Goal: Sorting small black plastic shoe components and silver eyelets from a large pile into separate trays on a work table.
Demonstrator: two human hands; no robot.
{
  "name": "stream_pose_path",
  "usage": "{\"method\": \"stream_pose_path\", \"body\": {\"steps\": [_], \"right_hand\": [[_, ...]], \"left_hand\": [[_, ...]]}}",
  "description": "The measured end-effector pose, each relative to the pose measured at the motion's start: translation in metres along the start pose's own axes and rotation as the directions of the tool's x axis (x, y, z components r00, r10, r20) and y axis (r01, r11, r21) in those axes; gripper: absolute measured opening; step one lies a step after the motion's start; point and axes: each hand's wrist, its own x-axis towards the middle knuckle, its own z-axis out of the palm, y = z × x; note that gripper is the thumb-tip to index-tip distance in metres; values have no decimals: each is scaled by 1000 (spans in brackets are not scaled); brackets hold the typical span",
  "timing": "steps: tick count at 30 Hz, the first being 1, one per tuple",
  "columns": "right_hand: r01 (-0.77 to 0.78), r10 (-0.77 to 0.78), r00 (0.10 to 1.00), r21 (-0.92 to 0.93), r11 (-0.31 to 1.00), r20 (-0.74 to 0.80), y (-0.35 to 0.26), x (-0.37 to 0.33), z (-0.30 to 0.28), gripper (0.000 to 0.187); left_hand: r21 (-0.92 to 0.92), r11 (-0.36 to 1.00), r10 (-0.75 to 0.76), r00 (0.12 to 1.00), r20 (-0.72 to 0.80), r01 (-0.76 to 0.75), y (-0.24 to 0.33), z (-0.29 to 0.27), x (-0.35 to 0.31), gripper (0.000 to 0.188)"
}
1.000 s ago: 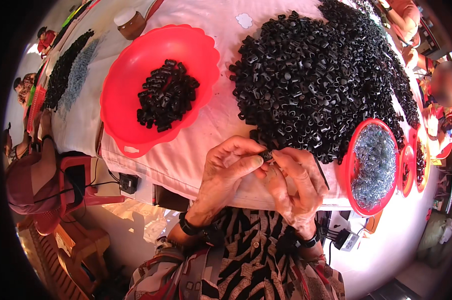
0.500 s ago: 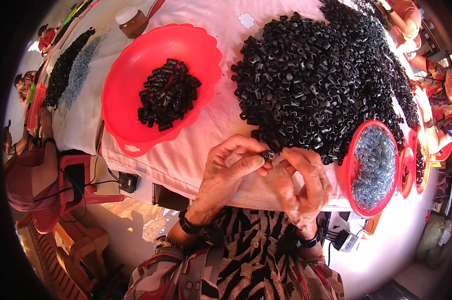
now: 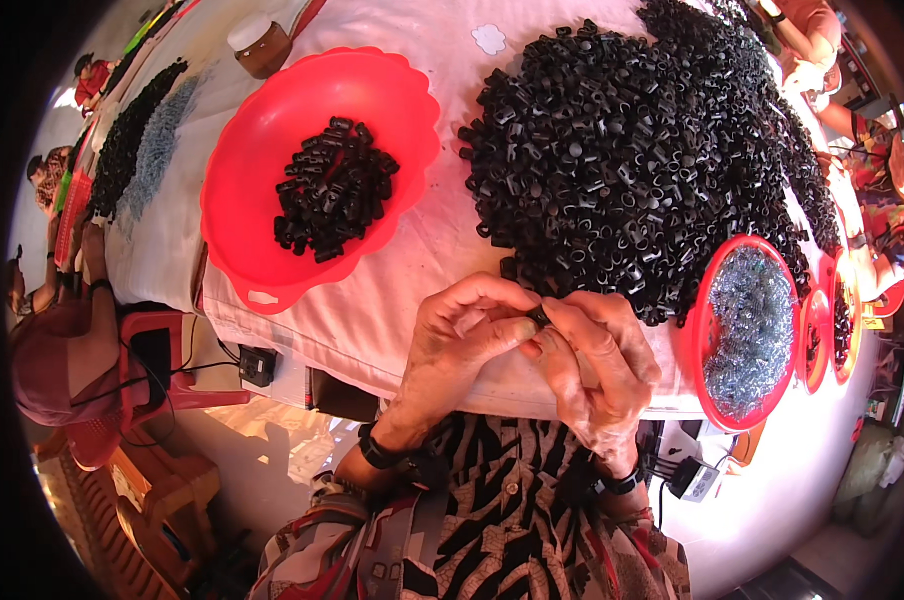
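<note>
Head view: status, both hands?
Left hand pinching small black plastic piece, mostly hidden. Right hand at it. Nothing seen blocking; heap of black tubular pieces beyond.

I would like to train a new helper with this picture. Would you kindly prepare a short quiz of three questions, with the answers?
1. True or false: the left hand and right hand have their fingertips close together at a small dark piece.
2. What lies in the large oval red bowl nearest the right hand?
a) Folded cloths
b) Shiny, translucent bluish pieces
c) Whole fruits
3. Fill in, from the wearer's view: the scalloped red tray is to the ____ of the large black heap.

Key: 1. True. 2. b. 3. Left.
</note>
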Motion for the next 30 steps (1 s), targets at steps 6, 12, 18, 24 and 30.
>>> {"method": "stream_pose_path", "body": {"steps": [6,12,18,24,30], "right_hand": [[-104,106,994,62,993,-17,1,-1,-11,26],[-190,193,974,34,981,-116,15,-9,-21,19],[-303,309,923,61,951,-229,18,-15,-45,18],[-325,305,928,-65,943,-213,24,-25,-53,19],[-310,296,940,-66,948,-169,17,-16,-41,19]], "left_hand": [[16,1000,4,1000,-19,-3,3,7,1,16],[-18,999,-45,998,-39,45,3,6,1,16],[-144,989,21,997,-67,-31,6,5,-1,14],[-101,993,44,991,-128,-57,10,0,-2,18],[31,989,150,968,-202,-147,14,-2,1,19]]}}
